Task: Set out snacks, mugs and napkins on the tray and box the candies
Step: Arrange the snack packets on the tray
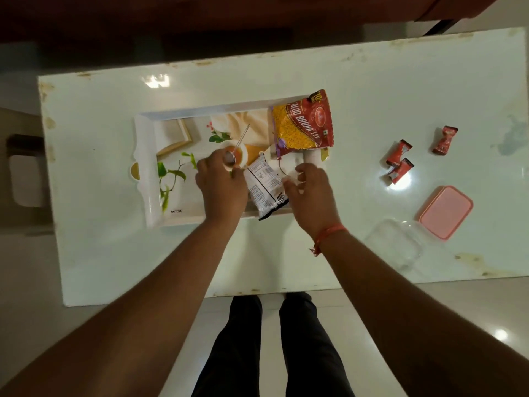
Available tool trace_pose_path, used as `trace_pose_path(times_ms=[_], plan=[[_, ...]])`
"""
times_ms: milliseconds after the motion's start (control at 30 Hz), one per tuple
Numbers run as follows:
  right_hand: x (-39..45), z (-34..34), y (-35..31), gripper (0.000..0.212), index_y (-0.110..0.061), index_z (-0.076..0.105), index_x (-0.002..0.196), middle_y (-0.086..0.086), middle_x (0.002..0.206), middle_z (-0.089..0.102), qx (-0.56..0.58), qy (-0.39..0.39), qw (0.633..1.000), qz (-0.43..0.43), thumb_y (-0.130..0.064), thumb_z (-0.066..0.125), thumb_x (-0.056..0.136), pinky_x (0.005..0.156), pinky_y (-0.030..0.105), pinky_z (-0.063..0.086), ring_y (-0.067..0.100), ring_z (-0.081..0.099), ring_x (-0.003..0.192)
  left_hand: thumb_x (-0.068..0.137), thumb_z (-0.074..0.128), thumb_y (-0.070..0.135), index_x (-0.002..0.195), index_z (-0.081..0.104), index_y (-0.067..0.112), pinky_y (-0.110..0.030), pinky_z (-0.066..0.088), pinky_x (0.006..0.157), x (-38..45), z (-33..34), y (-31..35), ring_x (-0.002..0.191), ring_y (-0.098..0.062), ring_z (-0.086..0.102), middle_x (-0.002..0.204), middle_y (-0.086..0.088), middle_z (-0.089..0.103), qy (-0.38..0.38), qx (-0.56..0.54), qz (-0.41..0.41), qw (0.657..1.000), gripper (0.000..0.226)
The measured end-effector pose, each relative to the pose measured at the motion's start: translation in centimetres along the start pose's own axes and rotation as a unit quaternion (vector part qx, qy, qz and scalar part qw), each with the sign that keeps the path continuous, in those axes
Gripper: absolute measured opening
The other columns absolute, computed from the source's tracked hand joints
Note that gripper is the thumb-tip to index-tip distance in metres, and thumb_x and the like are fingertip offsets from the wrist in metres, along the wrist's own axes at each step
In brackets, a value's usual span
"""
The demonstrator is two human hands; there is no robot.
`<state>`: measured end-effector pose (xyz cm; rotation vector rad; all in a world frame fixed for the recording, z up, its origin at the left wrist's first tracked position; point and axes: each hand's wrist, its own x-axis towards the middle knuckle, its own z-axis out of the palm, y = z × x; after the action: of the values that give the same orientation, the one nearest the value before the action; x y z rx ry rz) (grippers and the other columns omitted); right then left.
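A printed tray point(148, 179) is set mid-tabletop, a red-and-yellow snack packet point(303, 124) lain at its far right corner. Three red candies point(398, 159) are scattered towards the tabletop's right edge, near a pink lid point(445, 212).

The white table point(372, 90) has a glossy top, with brown chipped spots along its far edge and at its left corners. Past its left edge stands a dark stool point(25, 170), and a pale tiled floor point(458, 325) lies near its front edge.
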<state>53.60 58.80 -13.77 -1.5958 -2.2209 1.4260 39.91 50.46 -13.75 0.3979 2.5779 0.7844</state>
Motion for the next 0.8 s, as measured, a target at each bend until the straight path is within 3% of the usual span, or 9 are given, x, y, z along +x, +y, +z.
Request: trace_pose_path(times_ms=[67, 167, 200, 300, 433, 567, 633, 700, 800], plan=[[-0.6, 1.0, -0.7, 0.036, -0.012, 0.053, 0.128, 0.015, 0.117, 0.063, 0.075, -0.073, 0.992, 0.075, -0.023, 0.061, 0.095, 0.084, 0.04, 0.056, 0.028, 0.065, 0.099, 0.089, 0.05, 0.0, 0.133, 0.054, 0.013, -0.037, 0.042, 0.103, -0.9, 0.2, -0.8, 0.121, -0.031, 0.049, 0.129, -0.014, 0.047, -0.046, -0.055, -0.051, 0.996, 0.046], [-1.0, 1.8, -1.8, 0.032, -0.017, 0.055, 0.127, 0.015, 0.107, 0.068, 0.195, -0.095, 0.966, 0.143, -0.012, 0.054, 0.095, 0.068, 0.036, 0.062, 0.028, 0.07, 0.087, 0.09, 0.04, -0.007, 0.14, 0.049, 0.018, -0.007, 0.042, 0.094, -2.2, 0.3, -2.2, 0.118, -0.015, 0.048, 0.132, -0.001, 0.044, -0.132, -0.138, -0.016, 0.981, 0.057], [-1.0, 2.0, -2.3, 0.031, -0.018, 0.056, 0.125, 0.016, 0.107, 0.068, 0.228, -0.091, 0.957, 0.156, -0.01, 0.053, 0.095, 0.068, 0.038, 0.062, 0.029, 0.07, 0.087, 0.09, 0.041, -0.01, 0.139, 0.049, 0.019, -0.008, 0.043, 0.095, -2.4, 0.2, -2.6, 0.12, -0.014, 0.049, 0.134, 0.0, 0.044, -0.149, -0.168, -0.002, 0.974, 0.057], [-1.0, 1.7, -3.6, 0.026, -0.014, 0.057, 0.12, 0.02, 0.105, 0.069, 0.347, -0.095, 0.911, 0.201, -0.003, 0.049, 0.097, 0.056, 0.033, 0.057, 0.029, 0.07, 0.075, 0.086, 0.043, -0.021, 0.137, 0.05, 0.021, -0.035, 0.046, 0.106, -2.8, -0.5, -3.8, 0.133, -0.021, 0.047, 0.142, -0.004, 0.045, -0.194, -0.225, 0.015, 0.955, 0.066], [-1.0, 0.4, -4.5, 0.016, -0.003, 0.055, 0.112, 0.019, 0.08, 0.066, 0.428, -0.138, 0.855, 0.259, -0.003, 0.042, 0.101, 0.042, 0.023, 0.047, 0.019, 0.06, 0.049, 0.08, 0.051, -0.017, 0.138, 0.051, 0.017, -0.016, 0.033, 0.11, -2.7, -1.8, -4.4, 0.131, -0.015, 0.044, 0.138, 0.002, 0.049, -0.186, -0.118, 0.127, 0.967, 0.068], [-1.0, -0.9, -4.4, 0.021, -0.004, 0.058, 0.099, 0.007, 0.062, 0.054, 0.425, -0.197, 0.814, 0.343, -0.02, 0.045, 0.104, 0.038, 0.019, 0.046, 0.013, 0.059, 0.042, 0.084, 0.073, 0.016, 0.134, 0.054, 0.017, -0.03, 0.035, 0.108, -1.6, -2.2, -4.0, 0.126, -0.018, 0.048, 0.135, -0.002, 0.057, -0.188, -0.023, 0.209, 0.959, 0.053], [-0.8, -1.5, -3.9, 0.039, -0.009, 0.06, 0.1, 0.006, 0.068, 0.058, 0.317, -0.208, 0.872, 0.311, -0.042, 0.041, 0.104, 0.044, 0.022, 0.05, 0.017, 0.063, 0.049, 0.086, 0.072, 0.019, 0.129, 0.059, 0.018, -0.03, 0.041, 0.101, -1.1, -1.9, -3.4, 0.12, -0.019, 0.056, 0.127, -0.001, 0.064, -0.215, -0.014, 0.204, 0.955, 0.045], [-0.6, -1.8, -3.2, 0.053, -0.013, 0.062, 0.098, 0.006, 0.081, 0.063, 0.118, -0.169, 0.961, 0.184, -0.056, 0.031, 0.102, 0.059, 0.03, 0.053, 0.02, 0.066, 0.066, 0.089, 0.069, 0.02, 0.123, 0.062, 0.019, -0.025, 0.043, 0.088, -0.6, -1.3, -2.5, 0.112, -0.019, 0.062, 0.119, -0.001, 0.069, -0.233, 0.001, 0.205, 0.951, 0.035], [-0.2, -2.0, -2.1, 0.041, -0.017, 0.062, 0.097, 0.004, 0.092, 0.061, -0.034, -0.055, 0.997, -0.042, -0.05, 0.038, 0.102, 0.067, 0.027, 0.038, 0.011, 0.056, 0.073, 0.093, 0.063, 0.024, 0.12, 0.063, 0.017, -0.031, 0.05, 0.08, 0.5, -0.4, -0.7, 0.103, -0.025, 0.067, 0.111, -0.006, 0.072, -0.28, 0.049, 0.214, 0.934, 0.028]])
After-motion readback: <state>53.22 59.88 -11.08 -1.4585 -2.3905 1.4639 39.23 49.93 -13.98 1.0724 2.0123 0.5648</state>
